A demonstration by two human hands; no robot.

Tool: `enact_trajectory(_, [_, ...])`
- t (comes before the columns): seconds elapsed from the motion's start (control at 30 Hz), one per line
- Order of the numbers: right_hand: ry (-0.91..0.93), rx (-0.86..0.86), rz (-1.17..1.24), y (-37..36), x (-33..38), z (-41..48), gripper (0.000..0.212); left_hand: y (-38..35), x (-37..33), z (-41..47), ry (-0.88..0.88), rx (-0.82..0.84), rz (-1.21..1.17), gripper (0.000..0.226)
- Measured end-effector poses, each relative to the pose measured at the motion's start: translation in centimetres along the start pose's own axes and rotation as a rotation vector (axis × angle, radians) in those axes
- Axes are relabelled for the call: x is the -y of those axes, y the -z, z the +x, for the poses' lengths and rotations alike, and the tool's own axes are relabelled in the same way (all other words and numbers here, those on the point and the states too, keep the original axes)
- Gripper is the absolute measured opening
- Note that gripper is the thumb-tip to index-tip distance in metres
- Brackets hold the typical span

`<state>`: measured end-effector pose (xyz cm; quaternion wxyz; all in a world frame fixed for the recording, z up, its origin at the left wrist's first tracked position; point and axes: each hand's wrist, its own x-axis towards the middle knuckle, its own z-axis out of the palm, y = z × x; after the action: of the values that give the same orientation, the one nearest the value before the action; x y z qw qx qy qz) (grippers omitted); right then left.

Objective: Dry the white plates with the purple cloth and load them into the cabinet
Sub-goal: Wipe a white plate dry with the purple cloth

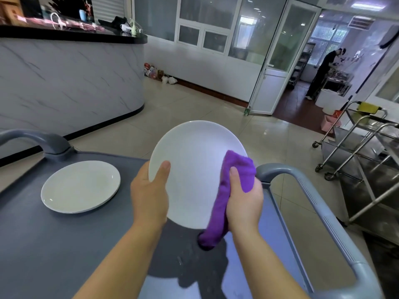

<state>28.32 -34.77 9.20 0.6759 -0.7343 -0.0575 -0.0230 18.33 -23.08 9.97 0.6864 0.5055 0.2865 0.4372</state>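
1. Two hands were at work above the cart, apart from each other. The left hand gripped the near-left rim of the raised plate, thumb on its face, fingers hidden behind.
2. The right hand was clamped on the purple cloth, pressing it against the right side of the plate's face. The cloth's tail hung below the rim.
3. Handling, as judged: the plate appeared stiff, glazed and breakable, fairly weighty for one hand, and likely slick if wet. A rim hold, thumb on top and fingers beneath, looked soundest. The cloth appeared soft, light and limp, and was best bunched in the palm.
4. The raised plate was held tilted over the grey cart top, not touching it.
5. Further left on the cart top lay another white plate, flat and well apart from the raised one. Whether it was single or stacked could not be told.
6. Beyond stood steel trolleys to the right and a marble-patterned counter to the left. No cabinet was in view.
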Motion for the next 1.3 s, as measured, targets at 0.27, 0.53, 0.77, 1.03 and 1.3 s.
enact_trajectory(0.27, [0.113, 0.191, -0.132, 2.0, 1.7, 1.9, 0.019, 2.5, -0.5, 0.7, 0.169, 0.289, -0.029, 0.021])
enact_trajectory(0.53, [0.136, 0.012, -0.079, 1.1, 1.8, -0.2, 0.023, 1.0, -0.2, -0.3, 0.025, 0.046, -0.044, 0.012])
enact_trajectory(0.77, [0.042, 0.029, -0.077, 1.5, 0.0, -0.6, 0.028, 1.8, 0.7, -0.3, 0.187, 0.181, -0.06, 0.009])
enact_trajectory(1.03, [0.307, 0.281, -0.301, 2.8, 4.4, 1.1, 0.019, 2.3, -1.2, 1.4, 0.01, 0.216, 0.157, 0.011])
enact_trajectory(1.3, [0.035, -0.068, -0.002, 0.2, 0.3, -2.7, 0.029, 1.7, 0.1, -1.1, 0.054, 0.067, -0.069, 0.01])
